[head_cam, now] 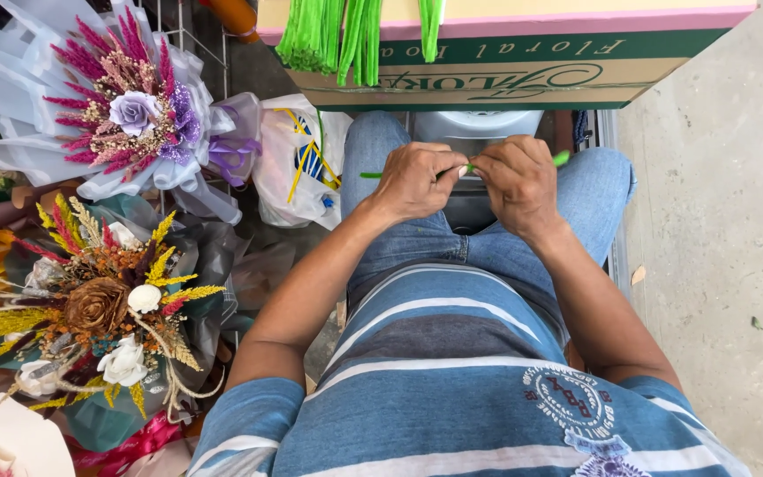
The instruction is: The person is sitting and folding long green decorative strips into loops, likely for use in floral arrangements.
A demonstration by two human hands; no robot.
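A cardboard box [523, 75] with a pink-edged lid is seen ahead of the knees, with bundles of green stems [333, 35] laid across its top and hanging over the front edge. To the person's left, 2 finished bouquets are stood close together: a purple-and-pink bouquet [134, 110] in pale wrap and, below it, a brown-and-yellow dried bouquet [103, 309] in dark wrap. A white plastic bag [298, 163] is slumped just beside the left knee. Over the lap, a single green stem [465, 167] is held level between both hands. The left hand [412, 181] is closed around its middle, and the right hand [518, 177] is pinched shut on it just beside, knuckles nearly touching; only the 2 tips of the stem are left showing.

The stem is judged thin enough to be kinked or snapped if the 2 grips are twisted against each other too hard. A loosened pinch could let it slip between the knees to the concrete floor [717, 221]. The overhanging bundles could be knocked off the box by a raised knee.
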